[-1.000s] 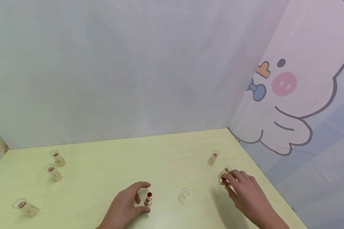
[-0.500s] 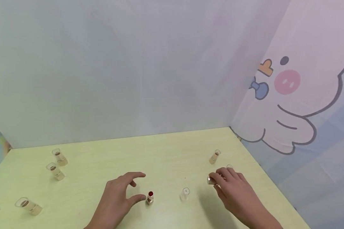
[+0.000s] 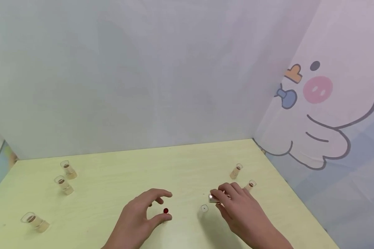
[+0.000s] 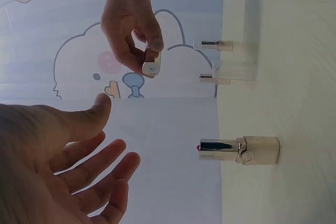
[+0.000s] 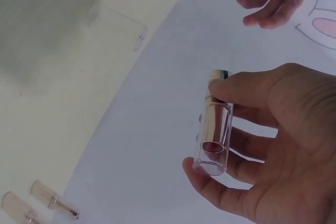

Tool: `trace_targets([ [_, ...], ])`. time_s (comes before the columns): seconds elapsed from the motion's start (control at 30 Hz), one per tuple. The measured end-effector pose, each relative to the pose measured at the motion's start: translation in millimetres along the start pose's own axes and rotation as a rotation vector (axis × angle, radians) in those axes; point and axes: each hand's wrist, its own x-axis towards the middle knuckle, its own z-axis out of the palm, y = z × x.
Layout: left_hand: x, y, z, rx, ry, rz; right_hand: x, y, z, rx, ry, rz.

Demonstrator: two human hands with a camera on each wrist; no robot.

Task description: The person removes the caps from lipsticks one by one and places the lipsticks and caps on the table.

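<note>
My right hand (image 3: pixel 241 209) grips a gold lipstick (image 5: pixel 216 124) with a clear cap, lifted above the table. It lies tilted, its gold base pointing left in the head view. My left hand (image 3: pixel 138 216) is spread with loosely bent fingers and holds nothing. Close by, an uncapped lipstick (image 4: pixel 257 150) stands upright on the table, its red tip out; the left thumb partly hides it in the head view, but the left wrist view shows a gap. Between the two hands a loose clear cap (image 3: pixel 204 208) stands on the table.
Two capped lipsticks stand at the right, one farther back (image 3: pixel 236 171) and one partly behind the right hand (image 3: pixel 251 184). Several more, such as a front one (image 3: pixel 35 222), stand at the left. A pale curtain (image 3: pixel 162 76) borders the table's back.
My right hand has carried the capped lipstick leftward from the right side, toward the clear cap. The left hand drew back from the standing lipstick, then shifted right again beside it.
</note>
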Motion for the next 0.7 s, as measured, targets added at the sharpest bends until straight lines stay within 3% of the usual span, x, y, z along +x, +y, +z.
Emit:
trace_targets([
  [0.27,3.0,-3.1,9.4,-0.055,-0.021,0.208,14.9,-21,5,0.095,0.005,-0.064],
  [0.7,3.2,-4.4,15.5,-0.101,-0.015,0.240,31.2,-39,12,0.189,0.073,-0.163],
])
